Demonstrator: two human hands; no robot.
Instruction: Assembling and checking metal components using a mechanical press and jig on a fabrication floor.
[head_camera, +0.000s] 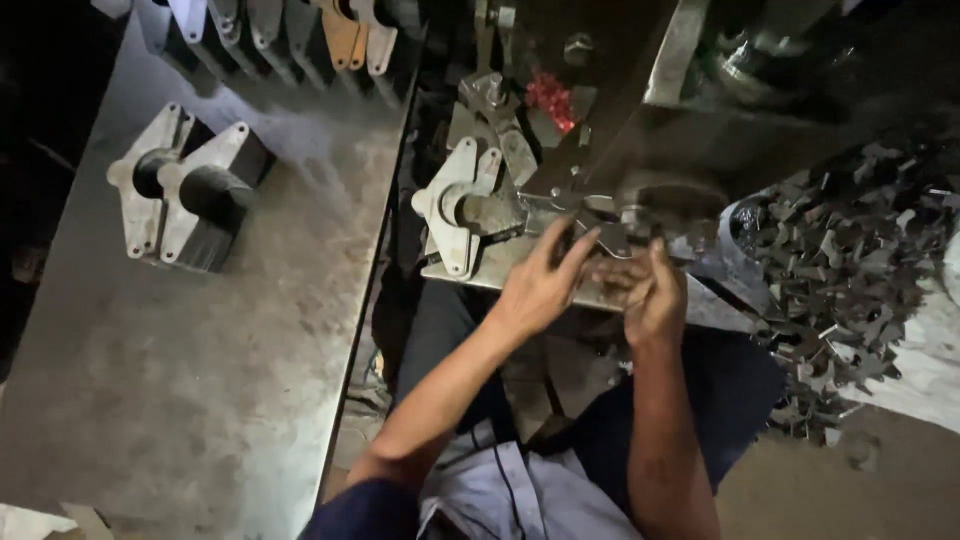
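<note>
My left hand (540, 280) reaches forward over the metal press bed (500, 262), its fingers spread and touching a small flat dark metal piece (610, 238). My right hand (652, 292) is next to it, fingers curled around the same piece from the right. The piece lies under the dark overhang of the machine (660, 150). Just left of the hands sits a light metal bracket with a round hole (455, 205). How firmly either hand grips is blurred.
A grey metal table (200, 330) on the left carries two bracket-shaped dies (185, 185). A row of brackets (290, 30) hangs along its far edge. A heap of several small dark stamped pieces (850, 260) lies at the right. Something red (552, 100) sits inside the machine.
</note>
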